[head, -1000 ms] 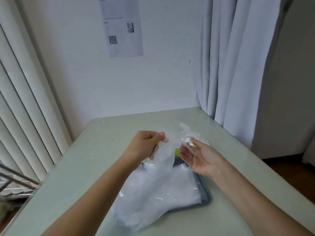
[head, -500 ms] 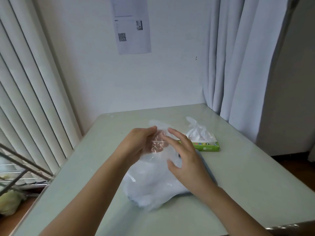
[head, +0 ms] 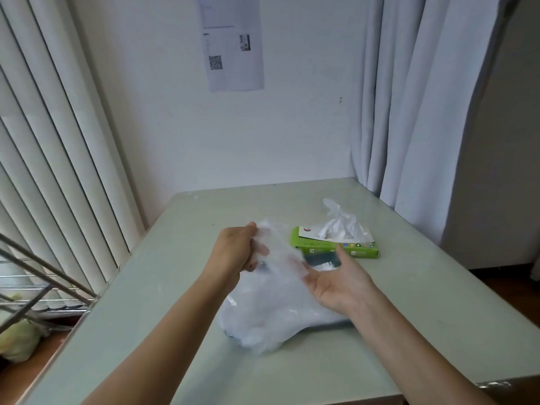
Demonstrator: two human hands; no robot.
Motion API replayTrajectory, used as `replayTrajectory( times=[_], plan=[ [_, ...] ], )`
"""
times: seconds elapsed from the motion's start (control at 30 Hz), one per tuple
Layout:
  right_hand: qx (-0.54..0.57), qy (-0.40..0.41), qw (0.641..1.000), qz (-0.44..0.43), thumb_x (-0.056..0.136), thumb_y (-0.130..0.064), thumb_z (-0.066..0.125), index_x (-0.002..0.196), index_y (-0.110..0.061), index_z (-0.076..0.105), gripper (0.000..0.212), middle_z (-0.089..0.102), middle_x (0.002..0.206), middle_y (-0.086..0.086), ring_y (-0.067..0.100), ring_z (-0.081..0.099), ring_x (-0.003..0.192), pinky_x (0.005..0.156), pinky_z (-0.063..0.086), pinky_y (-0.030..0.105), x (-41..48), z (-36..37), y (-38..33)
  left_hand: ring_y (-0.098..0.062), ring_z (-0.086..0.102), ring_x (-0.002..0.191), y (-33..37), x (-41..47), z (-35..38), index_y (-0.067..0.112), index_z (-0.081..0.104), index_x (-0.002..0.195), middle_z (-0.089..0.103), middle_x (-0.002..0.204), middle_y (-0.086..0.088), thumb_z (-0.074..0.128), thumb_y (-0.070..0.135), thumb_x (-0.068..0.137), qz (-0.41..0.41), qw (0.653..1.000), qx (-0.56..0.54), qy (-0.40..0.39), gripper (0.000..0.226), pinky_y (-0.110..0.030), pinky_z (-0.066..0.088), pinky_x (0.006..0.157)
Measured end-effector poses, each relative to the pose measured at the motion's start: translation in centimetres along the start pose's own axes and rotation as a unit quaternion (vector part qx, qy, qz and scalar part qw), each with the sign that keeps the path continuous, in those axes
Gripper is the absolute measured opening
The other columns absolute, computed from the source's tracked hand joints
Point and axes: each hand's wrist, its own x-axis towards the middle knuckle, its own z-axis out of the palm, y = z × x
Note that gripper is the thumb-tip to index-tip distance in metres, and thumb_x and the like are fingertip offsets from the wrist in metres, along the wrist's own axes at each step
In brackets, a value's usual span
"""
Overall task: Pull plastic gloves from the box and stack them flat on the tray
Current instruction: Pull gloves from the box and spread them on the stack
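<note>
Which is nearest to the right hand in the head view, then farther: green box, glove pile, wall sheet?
1. glove pile, right beside the right hand, on its left.
2. green box, just beyond it, farther back.
3. wall sheet, far back, high up.

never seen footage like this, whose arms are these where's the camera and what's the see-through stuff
No machine here: these are a person's two bare arms, filmed by a wide-angle camera worn on the head, looking forward and down. On the pale table lies a dark tray, mostly covered by a pile of clear plastic gloves. Behind it sits a green glove box with the next glove poking out of its top. The left hand grips one thin glove above the pile; the right hand is open, palm up, beside it.
</note>
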Motion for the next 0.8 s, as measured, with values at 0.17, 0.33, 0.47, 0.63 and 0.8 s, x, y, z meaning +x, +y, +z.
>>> replayTrajectory(
  times=[0.17, 0.33, 0.47, 0.63, 0.8],
  plan=[
    [-0.1, -0.042, 0.994, 0.025, 0.075, -0.027, 0.075, 0.098, 0.005, 0.064, 0.041, 0.069, 0.091, 0.019, 0.03, 0.067, 0.086, 0.082, 0.057, 0.042, -0.5, 2.0, 2.1, -0.027, 0.073, 0.078, -1.2, -0.6, 0.6, 0.011, 0.059, 0.112, 0.075, 0.087, -0.013, 0.038, 0.023, 0.102, -0.032, 0.988, -0.147, -0.023, 0.026, -0.037, 0.058, 0.077],
    [-0.197, -0.028, 0.975, -0.099, 0.086, 0.006, 0.061, 0.074, -0.005, 0.064, 0.017, 0.064, 0.065, 0.004, 0.01, 0.061, 0.051, 0.053, 0.054, 0.021, 1.9, 4.8, 1.5, -0.025, 0.071, 0.071, -2.3, -1.1, -0.6, 0.004, 0.067, 0.106, 0.074, 0.087, -0.013, 0.04, 0.014, 0.099, -0.05, 0.987, -0.153, -0.025, 0.03, -0.03, 0.058, 0.062],
    [-0.527, -0.055, 0.826, -0.191, 0.086, 0.009, 0.048, 0.09, -0.003, 0.069, 0.024, 0.064, 0.082, 0.003, 0.004, 0.052, 0.051, 0.056, 0.053, 0.021, 2.1, 7.7, -1.0, -0.022, 0.069, 0.062, -2.4, -0.6, -4.6, -0.003, 0.069, 0.098, 0.074, 0.082, -0.015, 0.053, 0.008, 0.094, -0.058, 0.996, 0.061, 0.007, 0.02, -0.028, 0.058, 0.061],
    [-0.835, -0.155, 0.523, -0.077, 0.086, 0.005, 0.047, 0.11, -0.016, 0.071, 0.039, 0.051, 0.055, -0.014, 0.007, 0.045, 0.056, 0.061, 0.048, 0.016, -0.6, 12.3, -2.5, 0.0, 0.062, 0.101, 0.5, 0.3, -8.1, 0.023, 0.065, 0.106, 0.067, 0.113, 0.009, 0.065, 0.054, 0.082, 0.158, 0.969, 0.188, 0.033, 0.039, -0.02, 0.047, 0.089],
    [-0.822, -0.238, 0.518, -0.019, 0.084, 0.009, 0.052, 0.118, -0.001, 0.064, 0.037, 0.039, 0.075, 0.01, 0.016, 0.045, 0.064, 0.062, 0.051, 0.018, -1.7, 14.6, -2.6, 0.001, 0.057, 0.11, 3.6, 0.8, -6.7, 0.025, 0.065, 0.115, 0.067, 0.112, 0.011, 0.076, 0.06, 0.064, 0.25, 0.926, 0.215, -0.185, 0.063, -0.027, 0.038, 0.096]
  ],
)
